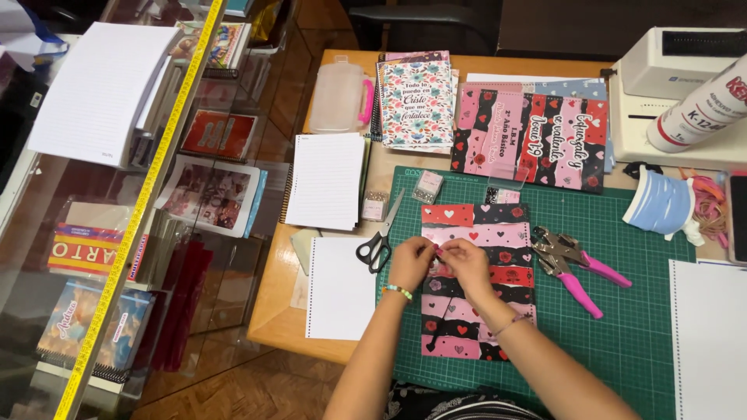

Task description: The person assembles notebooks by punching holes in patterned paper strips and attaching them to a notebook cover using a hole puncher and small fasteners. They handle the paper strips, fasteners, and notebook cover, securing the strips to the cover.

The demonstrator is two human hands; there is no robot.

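My left hand (410, 263) and my right hand (467, 264) meet fingertip to fingertip over a striped red, pink and black heart-patterned cover (476, 233) lying on the green cutting mat (638, 319). Both pinch something very small between them, too small to identify. A thin dark cord (438, 323) hangs down the cover below my hands. Black-handled scissors (379, 245) lie just left of my left hand. Pink-handled punch pliers (574, 268) rest on the mat to the right of my right hand.
Punched white paper sheets (341, 286) lie left of the mat, another stack (710, 334) at right. Patterned covers (533, 136), a floral notebook (417, 101), a plastic jug (337, 97), small clear boxes (427, 187), a blue ribbon roll (661, 204) and a binding machine (677, 93) line the back. Glass counter (117, 233) at left.
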